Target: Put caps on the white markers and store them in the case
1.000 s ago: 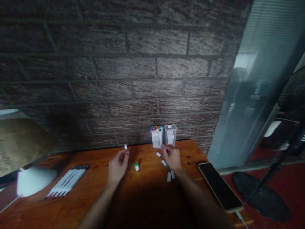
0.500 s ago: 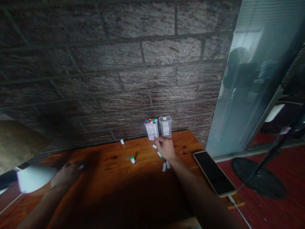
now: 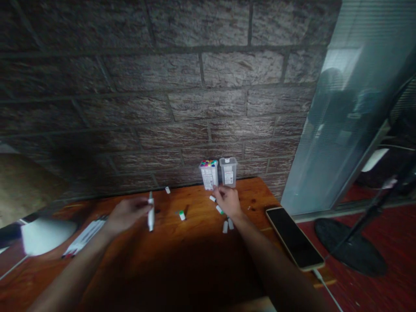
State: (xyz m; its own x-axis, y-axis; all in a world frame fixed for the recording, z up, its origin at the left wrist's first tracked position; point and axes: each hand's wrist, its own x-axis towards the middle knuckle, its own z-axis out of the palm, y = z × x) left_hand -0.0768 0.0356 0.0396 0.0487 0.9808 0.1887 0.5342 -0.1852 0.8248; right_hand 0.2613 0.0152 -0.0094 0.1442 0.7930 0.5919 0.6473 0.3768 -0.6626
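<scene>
"What does your left hand (image 3: 126,213) have?"

"Its thumb and fingers are clamped on a white marker (image 3: 151,219), roughly upright with the narrow end up, well to the left of the marker box (image 3: 209,179). I can't tell whether the lower end meets the table (image 3: 185,242)."

"And your right hand (image 3: 229,201)?"

"Just in front of that box, thumb and forefinger bunched near its foot. I can't tell whether they pinch anything."

"What else is around the box?"

"A clear container (image 3: 228,174) just to its right. In front, going away from it, a white cap (image 3: 212,198), a green-ended cap (image 3: 219,209) and two pale caps (image 3: 225,227) side by side. Left of it, a green-topped cap (image 3: 182,216); farther left, a stray cap (image 3: 167,190). Well to its left lies a row of markers (image 3: 85,236), partly hidden; to its right, nearer me, a phone (image 3: 294,237)."
</scene>
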